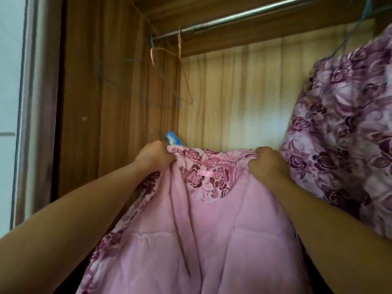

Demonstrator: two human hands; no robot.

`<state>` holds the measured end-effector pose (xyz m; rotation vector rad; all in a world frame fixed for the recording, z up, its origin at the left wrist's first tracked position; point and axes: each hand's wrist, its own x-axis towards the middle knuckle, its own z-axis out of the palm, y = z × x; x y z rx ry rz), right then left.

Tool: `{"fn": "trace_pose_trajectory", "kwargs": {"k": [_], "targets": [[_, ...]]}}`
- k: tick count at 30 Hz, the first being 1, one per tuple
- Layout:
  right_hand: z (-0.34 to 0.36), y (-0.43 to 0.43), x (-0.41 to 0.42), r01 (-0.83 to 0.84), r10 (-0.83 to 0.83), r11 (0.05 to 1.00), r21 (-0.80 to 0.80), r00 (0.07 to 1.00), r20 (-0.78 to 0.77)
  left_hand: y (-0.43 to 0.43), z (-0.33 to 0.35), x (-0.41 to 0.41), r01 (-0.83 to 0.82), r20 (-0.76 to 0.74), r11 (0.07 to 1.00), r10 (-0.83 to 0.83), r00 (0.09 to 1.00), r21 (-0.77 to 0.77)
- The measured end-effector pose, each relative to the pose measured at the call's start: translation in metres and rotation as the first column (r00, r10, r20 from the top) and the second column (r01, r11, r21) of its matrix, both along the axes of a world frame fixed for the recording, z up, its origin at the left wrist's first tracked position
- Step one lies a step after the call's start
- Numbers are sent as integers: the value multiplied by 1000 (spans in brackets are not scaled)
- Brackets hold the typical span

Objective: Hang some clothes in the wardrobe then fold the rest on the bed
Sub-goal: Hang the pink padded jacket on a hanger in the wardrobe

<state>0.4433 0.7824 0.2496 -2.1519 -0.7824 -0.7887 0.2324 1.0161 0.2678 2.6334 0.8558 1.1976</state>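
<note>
A pink-lined floral jacket [212, 230] is held up inside the wardrobe, its collar bunched in the curled fingers of the left hand [153, 157] and the right hand [268, 164]. Above, a metal rail [244, 15] is fixed between a brown side wall [110, 81] and a pale back panel [233, 92]. Wire hangers [182, 81] are hung at the left and a second floral garment [343, 124] at the right.

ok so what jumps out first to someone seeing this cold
The pink quilted garment with a rose print fills the lower middle, its collar gripped by the left hand and the right hand. A similar floral garment hangs at the right, below the metal rail across the top.
</note>
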Motion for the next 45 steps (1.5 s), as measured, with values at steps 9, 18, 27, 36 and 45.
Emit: {"fn": "trace_pose_trajectory", "kwargs": {"k": [9, 18, 27, 36, 45], "targets": [[79, 24, 50, 110, -115, 993, 41, 983, 140, 47, 69, 69, 61, 166, 997, -70, 984, 56], [-8, 33, 84, 71, -56, 985, -157, 994, 98, 66, -7, 87, 191, 19, 974, -195, 981, 123], [-141, 34, 76, -186, 140, 760, -622, 983, -123, 70, -159, 52, 158, -427, 987, -135, 894, 18], [-166, 45, 57, -445, 183, 627, -640, 882, -434, 60, -226, 43, 31, -615, 992, -100, 782, -122], [-52, 36, 19, -353, 257, 750, -559, 935, -245, -8, -88, 14, 180, -474, 969, -240, 847, -168]]}}
